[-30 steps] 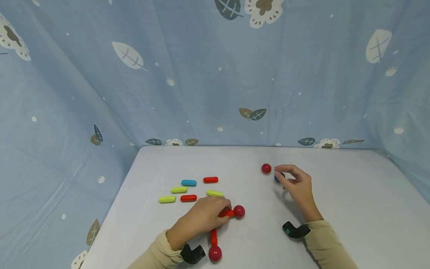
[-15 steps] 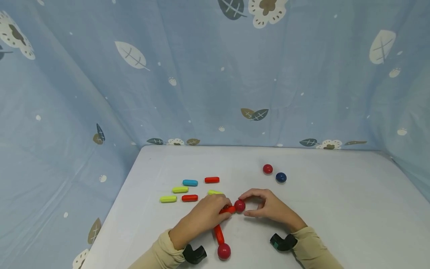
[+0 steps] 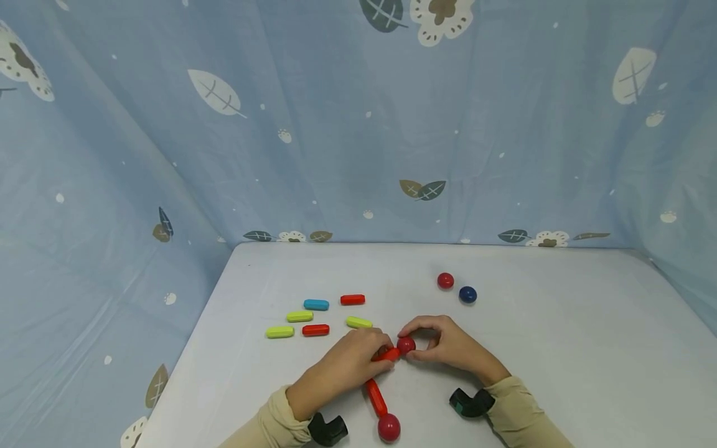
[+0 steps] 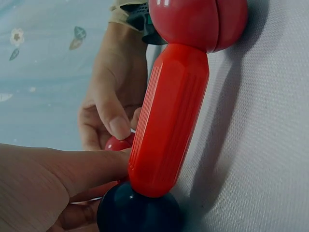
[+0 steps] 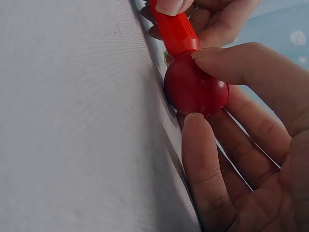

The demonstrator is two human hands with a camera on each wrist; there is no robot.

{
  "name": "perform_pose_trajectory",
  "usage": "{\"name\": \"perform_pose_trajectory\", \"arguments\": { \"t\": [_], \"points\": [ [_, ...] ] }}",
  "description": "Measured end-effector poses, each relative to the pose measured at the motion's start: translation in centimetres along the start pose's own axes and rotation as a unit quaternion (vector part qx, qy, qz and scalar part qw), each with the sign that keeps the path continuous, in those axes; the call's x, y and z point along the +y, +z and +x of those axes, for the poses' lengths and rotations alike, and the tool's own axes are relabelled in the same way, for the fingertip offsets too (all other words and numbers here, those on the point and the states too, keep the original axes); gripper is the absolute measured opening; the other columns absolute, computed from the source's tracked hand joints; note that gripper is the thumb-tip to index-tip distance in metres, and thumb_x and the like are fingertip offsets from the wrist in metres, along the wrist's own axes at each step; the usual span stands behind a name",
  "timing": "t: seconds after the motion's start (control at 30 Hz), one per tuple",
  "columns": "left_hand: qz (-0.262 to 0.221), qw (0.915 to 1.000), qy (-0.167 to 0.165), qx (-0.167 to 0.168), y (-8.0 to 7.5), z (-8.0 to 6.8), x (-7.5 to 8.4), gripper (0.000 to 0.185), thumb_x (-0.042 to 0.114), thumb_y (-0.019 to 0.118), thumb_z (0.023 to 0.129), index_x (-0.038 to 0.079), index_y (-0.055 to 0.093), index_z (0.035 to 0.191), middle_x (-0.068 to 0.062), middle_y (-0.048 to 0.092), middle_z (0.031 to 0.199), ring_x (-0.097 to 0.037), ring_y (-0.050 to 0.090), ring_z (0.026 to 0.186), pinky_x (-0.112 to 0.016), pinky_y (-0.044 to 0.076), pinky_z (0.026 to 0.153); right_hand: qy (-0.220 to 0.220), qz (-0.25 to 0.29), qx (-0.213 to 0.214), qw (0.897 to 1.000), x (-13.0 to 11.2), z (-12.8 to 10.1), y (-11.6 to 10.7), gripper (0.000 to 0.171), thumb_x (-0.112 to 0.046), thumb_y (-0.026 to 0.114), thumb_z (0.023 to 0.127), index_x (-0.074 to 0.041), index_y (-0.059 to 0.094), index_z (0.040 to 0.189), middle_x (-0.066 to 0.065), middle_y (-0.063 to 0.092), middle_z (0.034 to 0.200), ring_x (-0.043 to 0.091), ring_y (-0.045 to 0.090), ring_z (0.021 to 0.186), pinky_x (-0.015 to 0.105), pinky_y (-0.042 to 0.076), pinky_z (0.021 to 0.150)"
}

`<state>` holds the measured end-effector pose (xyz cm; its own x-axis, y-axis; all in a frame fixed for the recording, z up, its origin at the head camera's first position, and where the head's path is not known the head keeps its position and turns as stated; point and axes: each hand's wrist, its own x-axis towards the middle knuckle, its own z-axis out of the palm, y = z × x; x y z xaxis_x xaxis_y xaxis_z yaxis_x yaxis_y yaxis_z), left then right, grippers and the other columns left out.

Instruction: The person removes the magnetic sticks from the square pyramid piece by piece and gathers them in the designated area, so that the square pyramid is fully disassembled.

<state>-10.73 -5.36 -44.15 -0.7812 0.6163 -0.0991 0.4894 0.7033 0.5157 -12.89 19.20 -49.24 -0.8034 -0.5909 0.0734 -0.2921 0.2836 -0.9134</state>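
From the head camera, the right hand pinches a red ball between thumb and forefinger near the middle of the table, and the left hand has its fingers clamped on a short red rod that meets that ball. The right wrist camera shows the joint close up: the ball touches the rod's end, with the thumb below it and a forefinger on top. The left wrist camera shows what the head view hides under the left hand: a dark blue ball at the near end of a second red rod, whose far end carries another red ball. In the head view this second rod runs down to that ball.

Well apart, a loose red ball and a loose blue ball lie just beside each other. Left of the hands lie spare rods: one blue, two red, three yellow-green. Blue leaf-print cloth walls the table.
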Motion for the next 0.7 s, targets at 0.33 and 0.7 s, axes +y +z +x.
{"name": "perform_pose_trajectory", "arguments": {
  "t": [0.33,0.7],
  "points": [
    [0.01,0.9999,-0.001,-0.003,0.17,0.16,0.27,0.014,0.022,0.081,0.09,0.013,0.076,0.099,0.009,0.063,0.081,-0.001,0.049,0.067,-0.016,0.043,0.062,0.012,-0.017,0.015,1.0,-0.03,-0.12,0.06,0.032,-0.016,0.086,0.083,-0.019,0.074,0.113,0.001,0.075,0.112,0.006,0.064,0.087,0.026,0.058,0.06],
    [0.028,0.9992,0.001,-0.03,-0.24,-0.23,0.54,0.017,0.022,0.085,0.086,0.017,0.076,0.099,0.011,0.059,0.081,-0.001,0.048,0.069,-0.016,0.042,0.064,0.028,-0.061,0.08,0.994,0.3,-0.39,-0.72,0.034,-0.011,0.085,0.082,-0.021,0.073,0.112,-0.002,0.073,0.111,0.006,0.063,0.096,0.025,0.057,0.062]
  ]
}}
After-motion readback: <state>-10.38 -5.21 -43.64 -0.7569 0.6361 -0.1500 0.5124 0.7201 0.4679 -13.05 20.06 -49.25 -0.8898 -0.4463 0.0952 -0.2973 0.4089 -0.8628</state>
